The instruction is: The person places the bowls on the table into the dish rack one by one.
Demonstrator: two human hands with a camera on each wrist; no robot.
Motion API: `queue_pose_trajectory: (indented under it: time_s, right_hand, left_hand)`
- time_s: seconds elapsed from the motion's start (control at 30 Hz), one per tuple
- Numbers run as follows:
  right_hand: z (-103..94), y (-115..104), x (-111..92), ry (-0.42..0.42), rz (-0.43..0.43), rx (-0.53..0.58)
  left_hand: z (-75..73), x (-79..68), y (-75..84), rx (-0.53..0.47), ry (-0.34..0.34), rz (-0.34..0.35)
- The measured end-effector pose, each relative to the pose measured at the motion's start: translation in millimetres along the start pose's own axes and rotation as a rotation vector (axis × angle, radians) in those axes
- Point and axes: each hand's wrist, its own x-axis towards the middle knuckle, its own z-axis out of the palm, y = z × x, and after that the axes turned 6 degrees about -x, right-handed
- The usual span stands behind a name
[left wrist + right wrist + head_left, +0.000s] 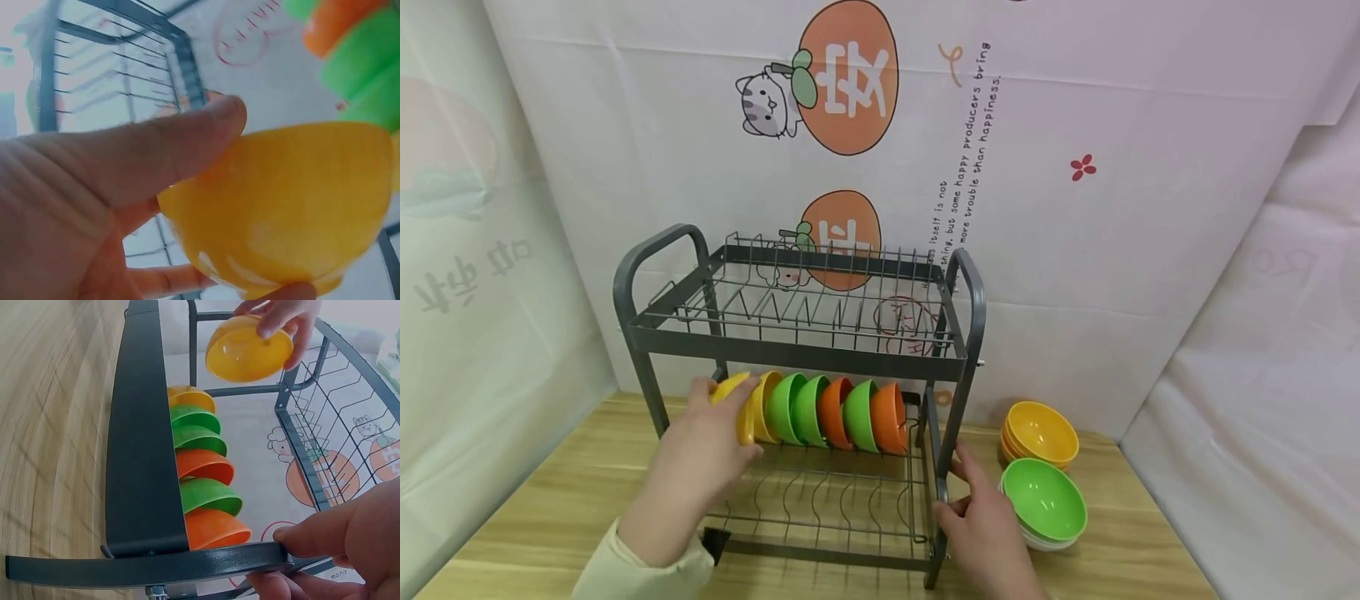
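Observation:
My left hand (pixel 703 446) grips a yellow bowl (pixel 287 206) by its rim and side, at the left end of a dark grey two-tier dish rack (pixel 797 350). In the right wrist view that bowl is apart from the row on the lower tier. The row holds another yellow bowl (pixel 192 397), green bowls (pixel 209 495) and orange bowls (pixel 215 529), all standing on edge. My right hand (pixel 988 525) holds the rack's right front post (pixel 951 425), thumb on one side and fingers on the other.
On the wooden table (pixel 1120 542) right of the rack stand a stack of yellow bowls (pixel 1041 432) and, nearer, a green bowl (pixel 1043 498) atop white ones. The rack's upper tier has wire dividers (pixel 812 308). Printed white cloth (pixel 1112 275) hangs behind and at the sides.

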Motion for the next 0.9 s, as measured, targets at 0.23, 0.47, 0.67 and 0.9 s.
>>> queue_pose_trajectory:
  time_s: [0.23, 0.47, 0.67, 0.9]
  right_hand:
    - [-1.4, 0, 0, 0.001, 0.001, -0.003]
    - [-2.1, -1, 0, -0.003, 0.009, -0.005]
    - [-2.0, -1, -1, -0.003, 0.002, 0.0]
    - [-1.1, 0, -2, -0.001, -0.007, 0.003]
  left_hand:
    - [11.0, 27.3, -20.6, 0.116, 0.081, 0.079]
    - [28.6, 51.3, -33.8, 0.21, -0.021, 0.047]
    - [42.9, 63.9, -41.9, 0.233, -0.062, 0.072]
    - [51.5, 69.8, -51.1, 0.254, -0.034, 0.138]
